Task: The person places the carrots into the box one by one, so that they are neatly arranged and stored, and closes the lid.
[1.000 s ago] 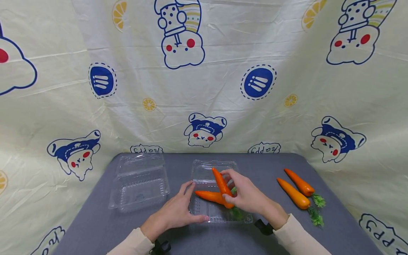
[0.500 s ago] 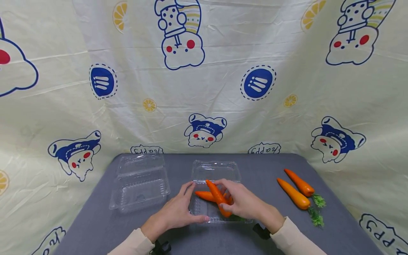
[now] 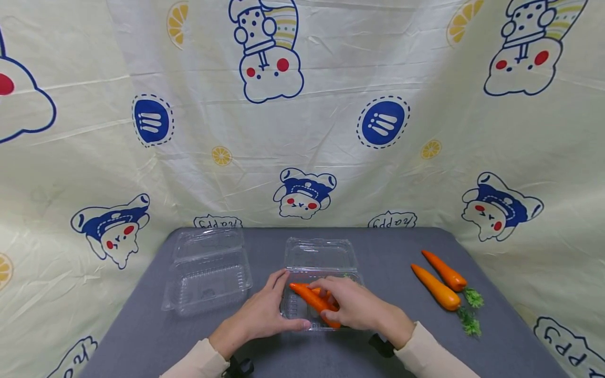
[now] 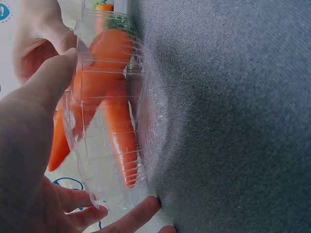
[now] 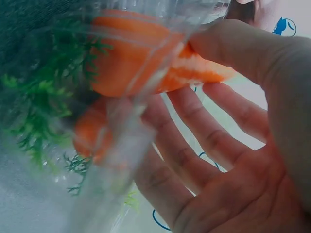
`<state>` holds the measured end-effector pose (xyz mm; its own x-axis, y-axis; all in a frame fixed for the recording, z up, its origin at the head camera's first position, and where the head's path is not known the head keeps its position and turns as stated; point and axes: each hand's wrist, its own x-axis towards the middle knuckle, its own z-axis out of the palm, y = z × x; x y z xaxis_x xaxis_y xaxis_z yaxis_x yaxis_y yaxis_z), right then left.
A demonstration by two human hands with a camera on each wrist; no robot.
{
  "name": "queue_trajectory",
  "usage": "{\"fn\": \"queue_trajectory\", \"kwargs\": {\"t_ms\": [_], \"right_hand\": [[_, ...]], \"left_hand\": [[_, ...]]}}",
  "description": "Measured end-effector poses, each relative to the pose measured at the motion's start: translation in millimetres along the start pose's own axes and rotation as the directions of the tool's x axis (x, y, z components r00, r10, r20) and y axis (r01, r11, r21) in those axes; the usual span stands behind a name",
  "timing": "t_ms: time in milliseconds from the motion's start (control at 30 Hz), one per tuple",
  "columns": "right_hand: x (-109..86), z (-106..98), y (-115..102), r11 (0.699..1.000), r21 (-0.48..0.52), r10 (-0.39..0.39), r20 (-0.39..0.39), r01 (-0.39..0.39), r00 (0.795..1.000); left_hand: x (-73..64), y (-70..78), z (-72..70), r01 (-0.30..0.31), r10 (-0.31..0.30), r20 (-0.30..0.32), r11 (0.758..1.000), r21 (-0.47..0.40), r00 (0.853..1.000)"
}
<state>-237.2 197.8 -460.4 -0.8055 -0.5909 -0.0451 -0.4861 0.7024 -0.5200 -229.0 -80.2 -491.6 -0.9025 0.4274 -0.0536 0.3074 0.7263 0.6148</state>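
Note:
An open clear plastic clamshell container (image 3: 298, 310) stands in the middle of the table, its lid (image 3: 321, 254) tipped back. My left hand (image 3: 262, 310) grips its left end, thumb at the front rim and fingers round the far side. Inside, my right hand (image 3: 356, 302) pinches an orange carrot (image 3: 312, 298) between thumb and fingers, its tip pointing far left. Beneath lies another carrot (image 4: 119, 128), seen through the clear wall in the left wrist view. Green leafy tops (image 5: 43, 102) show through the plastic in the right wrist view.
Two more carrots, one lighter orange (image 3: 436, 287) and one deeper orange (image 3: 444, 270), lie at the table's right. A second open clear clamshell (image 3: 210, 283) stands at the left. Behind the grey table (image 3: 397, 247) hangs a printed curtain (image 3: 331, 131).
My right hand has lowered the carrot into the container, moving it left and toward me, and turned its tip further left. My left hand stays at the container's left end.

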Motion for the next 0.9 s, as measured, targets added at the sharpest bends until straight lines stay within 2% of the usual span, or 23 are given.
{"fn": "queue_trajectory", "kwargs": {"t_ms": [267, 600, 900], "right_hand": [[3.4, 0.0, -5.6, 0.999, -0.018, -0.027, 0.052, 0.027, 0.998], [2.1, 2.5, -4.2, 1.000, -0.025, 0.009, 0.121, -0.006, 0.993], [0.9, 2.4, -3.4, 0.999, -0.042, 0.023, 0.117, -0.019, 0.993]], "left_hand": [[-1.0, 1.2, -0.9, -0.001, 0.001, 0.005, 1.000, -0.017, 1.000], [-0.3, 1.4, -0.7, 0.013, -0.013, 0.015, 1.000, -0.013, 1.000], [0.5, 2.1, -1.2, 0.017, -0.016, 0.017, 1.000, -0.014, 1.000]]}}
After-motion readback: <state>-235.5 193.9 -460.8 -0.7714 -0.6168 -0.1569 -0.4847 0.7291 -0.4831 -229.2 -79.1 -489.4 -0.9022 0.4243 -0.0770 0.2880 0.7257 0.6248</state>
